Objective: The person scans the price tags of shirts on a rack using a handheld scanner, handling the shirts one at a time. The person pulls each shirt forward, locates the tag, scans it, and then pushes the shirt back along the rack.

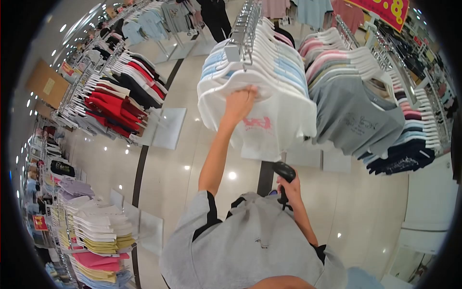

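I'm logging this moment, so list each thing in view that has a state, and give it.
Left hand: at the white shirt's neckline, grip unclear
Right hand: closed on the black device
White shirt: hanging, front outward
Black device: held, on or off unclear
Grey shirt: hanging
Red shirts: hanging

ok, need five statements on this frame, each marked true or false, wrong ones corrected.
1. The left hand is at the neckline of a white T-shirt with pink print. True.
2. The right hand holds a red plastic hanger. False: it holds a black handheld device.
3. The grey T-shirt with dark print hangs left of the white one. False: right, in the picture.
4. The bright red garments hang at picture left. True.
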